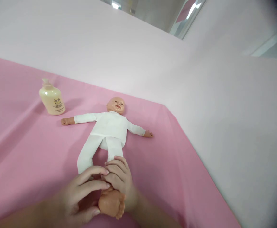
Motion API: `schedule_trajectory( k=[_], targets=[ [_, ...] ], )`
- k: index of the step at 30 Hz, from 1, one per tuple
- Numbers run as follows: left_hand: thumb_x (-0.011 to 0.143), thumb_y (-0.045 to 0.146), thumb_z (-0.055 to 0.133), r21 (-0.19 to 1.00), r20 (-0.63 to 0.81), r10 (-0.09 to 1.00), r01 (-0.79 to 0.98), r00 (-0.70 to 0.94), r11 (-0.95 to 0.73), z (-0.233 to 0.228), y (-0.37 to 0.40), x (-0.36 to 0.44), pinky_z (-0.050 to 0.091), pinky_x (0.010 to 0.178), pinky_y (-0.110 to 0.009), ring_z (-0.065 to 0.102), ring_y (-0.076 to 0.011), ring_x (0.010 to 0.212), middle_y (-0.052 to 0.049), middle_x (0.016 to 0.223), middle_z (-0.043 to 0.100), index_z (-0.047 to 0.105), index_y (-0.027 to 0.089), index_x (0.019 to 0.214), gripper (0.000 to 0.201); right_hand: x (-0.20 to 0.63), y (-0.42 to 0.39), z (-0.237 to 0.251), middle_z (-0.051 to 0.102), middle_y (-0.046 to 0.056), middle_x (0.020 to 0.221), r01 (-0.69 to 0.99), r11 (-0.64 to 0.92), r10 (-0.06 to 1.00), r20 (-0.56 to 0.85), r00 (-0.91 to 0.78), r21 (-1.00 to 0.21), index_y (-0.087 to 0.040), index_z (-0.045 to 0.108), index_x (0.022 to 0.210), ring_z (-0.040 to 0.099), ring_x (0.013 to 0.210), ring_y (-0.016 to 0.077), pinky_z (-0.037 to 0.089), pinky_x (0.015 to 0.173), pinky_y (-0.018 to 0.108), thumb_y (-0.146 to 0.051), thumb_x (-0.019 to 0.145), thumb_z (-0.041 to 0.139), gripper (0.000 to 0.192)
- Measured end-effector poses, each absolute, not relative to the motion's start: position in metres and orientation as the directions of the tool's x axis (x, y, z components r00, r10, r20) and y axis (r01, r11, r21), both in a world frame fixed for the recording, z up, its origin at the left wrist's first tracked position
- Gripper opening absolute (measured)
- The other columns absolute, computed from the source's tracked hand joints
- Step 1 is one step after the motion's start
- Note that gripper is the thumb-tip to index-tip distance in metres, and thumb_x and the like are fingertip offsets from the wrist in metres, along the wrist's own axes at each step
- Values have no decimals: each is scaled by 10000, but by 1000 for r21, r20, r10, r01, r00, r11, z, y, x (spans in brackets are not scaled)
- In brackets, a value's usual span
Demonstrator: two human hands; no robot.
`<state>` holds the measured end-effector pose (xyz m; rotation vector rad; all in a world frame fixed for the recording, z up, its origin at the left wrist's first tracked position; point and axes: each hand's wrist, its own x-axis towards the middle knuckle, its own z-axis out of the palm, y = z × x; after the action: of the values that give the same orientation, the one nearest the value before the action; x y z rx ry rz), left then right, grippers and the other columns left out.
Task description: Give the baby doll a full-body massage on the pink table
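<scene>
Doll (111, 126) lies face-up, arms spread, on pink cloth (157, 180). Right hand (121, 179) curls over one lower leg; left hand (82, 193), fingers bent, thumb opposed, grasps the same leg's foot (111, 204).

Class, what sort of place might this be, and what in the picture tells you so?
Perhaps a practice room for infant care, though the view does not settle it: a doll in white lies on a pink cloth, and a pump bottle stands nearby.
</scene>
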<state>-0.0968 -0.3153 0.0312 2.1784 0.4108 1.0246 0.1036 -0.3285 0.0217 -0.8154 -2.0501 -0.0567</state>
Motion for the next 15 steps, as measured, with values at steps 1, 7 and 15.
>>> schedule_trajectory(
  k=[1, 7, 15],
  targets=[
    [848, 227, 652, 703, 545, 538, -1, 643, -711, 31, -315, -97, 561, 934, -297, 609, -246, 1149, -129, 1265, 564, 569, 245, 1257, 418, 103, -327, 23, 684, 9, 858, 564, 790, 502, 783, -368, -241, -222, 594, 968, 637, 957, 167, 453, 989, 390, -247, 922, 493, 113],
    [874, 318, 628, 716, 544, 536, -23, 646, -698, 30, -315, -98, 553, 950, -324, 587, -266, 1173, -134, 1273, 552, 568, 241, 1270, 407, 100, -324, 22, 661, 4, 837, 559, 796, 495, 783, -377, -234, -209, 569, 926, 609, 932, 154, 436, 983, 369, -218, 896, 513, 64],
    [888, 132, 532, 720, 525, 547, 3, 651, -694, 35, -314, -98, 533, 960, -265, 602, -197, 1133, -101, 1238, 557, 560, 248, 1218, 351, 103, -327, 19, 644, 26, 861, 527, 805, 531, 728, -433, -272, -205, 563, 965, 601, 935, 190, 428, 985, 419, -468, 827, 516, 300]
  ],
)
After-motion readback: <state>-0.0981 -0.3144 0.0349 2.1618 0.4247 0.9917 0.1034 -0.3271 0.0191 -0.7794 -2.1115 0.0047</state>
